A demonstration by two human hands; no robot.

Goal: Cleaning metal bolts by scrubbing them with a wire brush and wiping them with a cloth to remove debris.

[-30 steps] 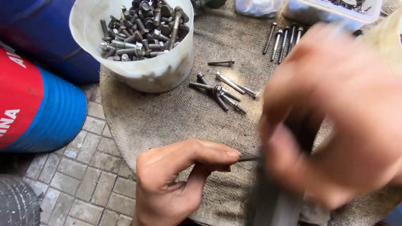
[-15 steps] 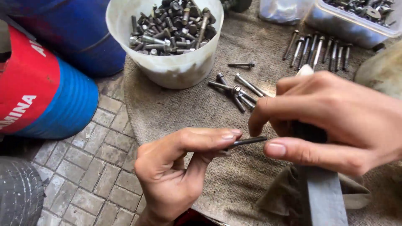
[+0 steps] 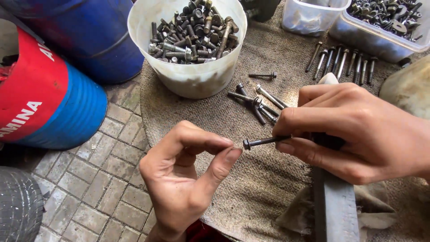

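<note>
Right hand (image 3: pixel 358 130) pinching one long dark steel bolt (image 3: pixel 264 141); left hand (image 3: pixel 188 175) empty, fingers (image 3: pixel 224 159) narrowly parted. White plastic tub (image 3: pixel 188 80) heaped, few bolts laid out in a row (image 3: pixel 342 62).

I see the left hand (image 3: pixel 188 179) at lower centre, palm turned up and toward me, wrist entering from the bottom edge. Its thumb and forefinger curl toward each other, tips nearly meeting, with nothing clamped between them. The right hand (image 3: pixel 358 130) enters from the right edge, back of the hand up, fingers folded inward, thumb and forefinger pinched closed at its left end.
</note>
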